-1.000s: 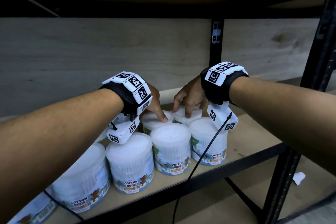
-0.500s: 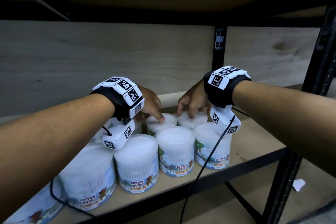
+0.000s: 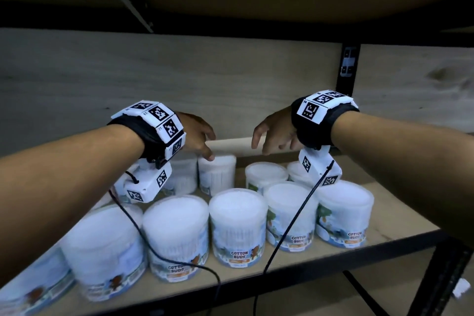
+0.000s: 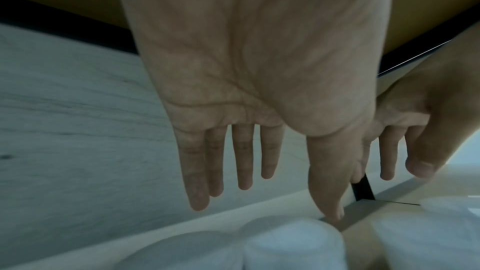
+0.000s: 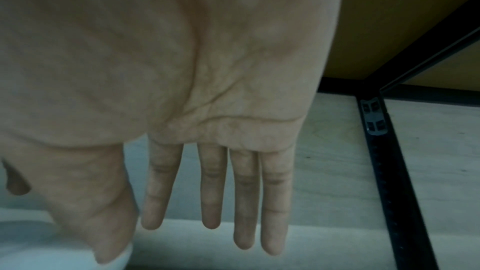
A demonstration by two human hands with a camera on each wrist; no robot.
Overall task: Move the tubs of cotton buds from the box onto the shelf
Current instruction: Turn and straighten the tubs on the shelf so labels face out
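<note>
Several white tubs of cotton buds [image 3: 237, 226] stand in two rows on the wooden shelf [image 3: 400, 215]. My left hand [image 3: 202, 141] hovers over a back-row tub [image 3: 218, 172], its fingers straight and holding nothing; one fingertip [image 3: 210, 158] is at that tub's lid. In the left wrist view the left hand's fingers [image 4: 244, 159] hang straight above a white lid [image 4: 291, 241]. My right hand [image 3: 272, 136] is raised above another back-row tub [image 3: 265, 177], empty, with straight fingers [image 5: 244, 196] in the right wrist view. The box is out of sight.
A pale wood back panel [image 3: 179, 79] closes the shelf behind the tubs. A black metal upright [image 3: 346, 77] stands at the back right, another post [image 3: 446, 277] at the front right. Bare shelf board lies right of the tubs. Black cables [image 3: 289, 226] hang from my wrists.
Both hands have lifted off the back-row tubs they were touching and spread apart, left hand to the left, right hand to the right. The two tubs now stand free.
</note>
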